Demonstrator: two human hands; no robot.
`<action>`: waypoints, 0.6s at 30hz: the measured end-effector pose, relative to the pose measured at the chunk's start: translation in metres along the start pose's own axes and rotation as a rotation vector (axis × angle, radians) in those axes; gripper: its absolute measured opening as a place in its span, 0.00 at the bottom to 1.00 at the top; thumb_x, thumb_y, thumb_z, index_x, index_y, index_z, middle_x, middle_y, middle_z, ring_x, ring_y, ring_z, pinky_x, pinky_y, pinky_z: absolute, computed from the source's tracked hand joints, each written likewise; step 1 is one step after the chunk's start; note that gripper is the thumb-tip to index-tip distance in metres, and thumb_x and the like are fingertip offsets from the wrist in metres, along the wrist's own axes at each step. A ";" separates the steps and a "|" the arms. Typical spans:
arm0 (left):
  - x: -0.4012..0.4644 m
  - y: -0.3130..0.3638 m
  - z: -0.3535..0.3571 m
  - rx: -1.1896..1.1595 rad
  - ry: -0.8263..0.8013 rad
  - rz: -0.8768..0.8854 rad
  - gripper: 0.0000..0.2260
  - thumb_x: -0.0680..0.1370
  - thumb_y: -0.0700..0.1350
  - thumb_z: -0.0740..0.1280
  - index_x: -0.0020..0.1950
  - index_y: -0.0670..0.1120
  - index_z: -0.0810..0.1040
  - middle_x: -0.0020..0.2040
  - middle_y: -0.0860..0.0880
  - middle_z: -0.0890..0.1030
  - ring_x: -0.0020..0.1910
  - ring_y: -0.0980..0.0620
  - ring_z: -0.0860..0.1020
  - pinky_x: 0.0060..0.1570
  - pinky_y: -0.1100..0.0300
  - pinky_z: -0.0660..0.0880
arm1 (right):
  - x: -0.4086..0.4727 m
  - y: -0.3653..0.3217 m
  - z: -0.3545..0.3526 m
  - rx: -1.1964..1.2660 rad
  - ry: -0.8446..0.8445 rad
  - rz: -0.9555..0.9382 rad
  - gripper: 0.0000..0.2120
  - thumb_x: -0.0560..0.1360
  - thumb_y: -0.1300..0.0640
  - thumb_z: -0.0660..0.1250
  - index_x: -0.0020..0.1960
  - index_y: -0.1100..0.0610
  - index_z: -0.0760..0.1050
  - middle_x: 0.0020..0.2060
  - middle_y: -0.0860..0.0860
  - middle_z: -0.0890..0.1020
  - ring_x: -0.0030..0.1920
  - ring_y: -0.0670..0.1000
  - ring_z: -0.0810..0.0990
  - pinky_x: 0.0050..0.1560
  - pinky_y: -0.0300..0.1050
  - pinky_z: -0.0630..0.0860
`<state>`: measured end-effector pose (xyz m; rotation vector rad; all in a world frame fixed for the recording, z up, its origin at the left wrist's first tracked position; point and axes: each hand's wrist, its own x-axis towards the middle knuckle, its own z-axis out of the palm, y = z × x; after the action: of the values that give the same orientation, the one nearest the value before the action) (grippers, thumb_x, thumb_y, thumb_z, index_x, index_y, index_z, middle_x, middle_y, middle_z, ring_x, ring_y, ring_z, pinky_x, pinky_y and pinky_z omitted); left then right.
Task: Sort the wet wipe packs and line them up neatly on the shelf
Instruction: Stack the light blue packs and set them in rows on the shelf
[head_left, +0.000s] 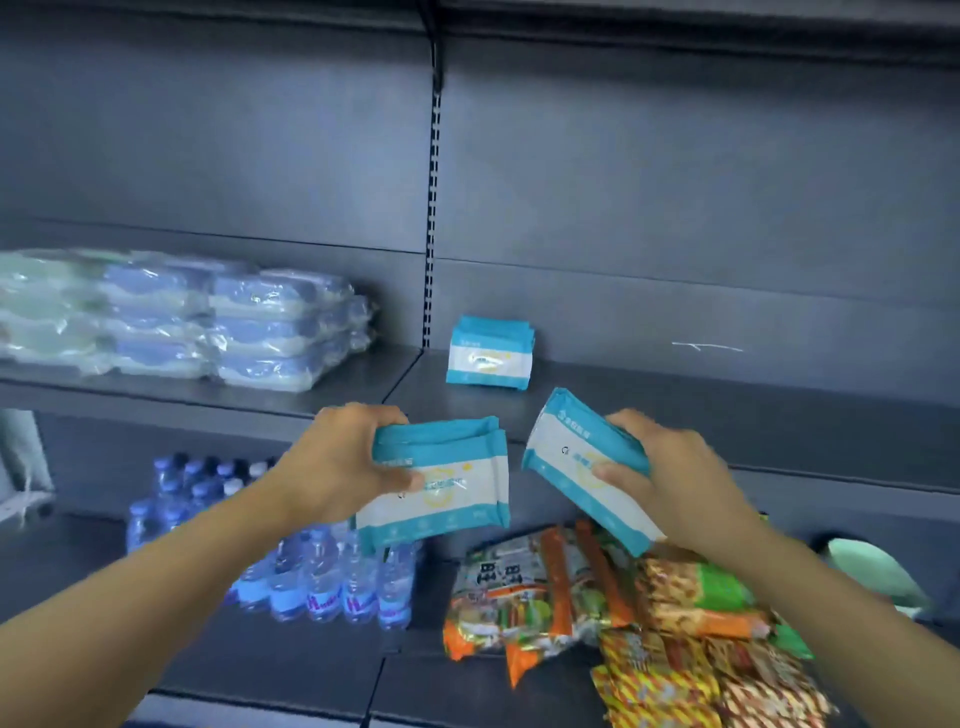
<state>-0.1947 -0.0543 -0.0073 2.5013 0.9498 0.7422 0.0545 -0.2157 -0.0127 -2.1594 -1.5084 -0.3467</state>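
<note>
- The left hand (345, 462) grips a small stack of wet wipe packs (441, 480), thumb across the printed front and fingers curled over the top edge; at least two packs seem to be pinched together, which explains the wide clamp.
- The right hand (670, 478) holds a second bundle (576, 467), thumb on the front and fingers wrapped behind. This one is tilted, its top leaning toward the left hand's stack, with a clear gap between the two.
- Both bundles hang in front of the shelf edge (675, 447), lower than the shelf surface, so neither is set down yet.
- Beyond and above the gap between the hands, a standing group of matching packs (491, 356) already sits upright on the shelf, face forward, near the slotted upright (432, 218). It likely marks the start of the row, so the held packs probably belong beside it.
- Holding the packs face-out suits placing them upright with labels forward; the right bundle would need straightening first.
- Far to the left of the left hand, wrapped bundles of larger packs (244, 327) lie stacked flat in the next bay.
- Below the hands, on the lower shelf, stand water bottles (322, 582) under the left hand and a heap of snack bags (623, 608) under the right.
</note>
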 end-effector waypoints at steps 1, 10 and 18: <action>0.009 0.004 -0.006 0.004 0.023 0.004 0.09 0.67 0.47 0.77 0.41 0.50 0.78 0.35 0.51 0.80 0.32 0.54 0.75 0.29 0.67 0.67 | 0.012 0.002 -0.007 0.013 0.010 0.003 0.17 0.74 0.47 0.68 0.61 0.45 0.70 0.54 0.46 0.81 0.47 0.50 0.78 0.45 0.46 0.73; 0.064 0.004 -0.033 0.031 0.122 -0.050 0.11 0.69 0.45 0.76 0.46 0.50 0.76 0.39 0.53 0.79 0.36 0.57 0.75 0.33 0.69 0.68 | 0.127 0.016 0.000 0.049 -0.053 -0.003 0.15 0.70 0.47 0.72 0.53 0.49 0.74 0.51 0.49 0.81 0.48 0.52 0.78 0.48 0.51 0.77; 0.115 -0.041 -0.038 0.009 0.114 -0.064 0.11 0.69 0.42 0.76 0.43 0.52 0.74 0.41 0.51 0.79 0.37 0.54 0.76 0.35 0.65 0.69 | 0.202 0.002 0.056 0.052 -0.149 -0.028 0.24 0.70 0.49 0.74 0.63 0.50 0.73 0.60 0.48 0.77 0.57 0.51 0.76 0.55 0.50 0.75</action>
<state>-0.1647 0.0596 0.0419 2.4460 1.0689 0.8703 0.1259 -0.0240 0.0329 -2.1666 -1.6110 -0.1569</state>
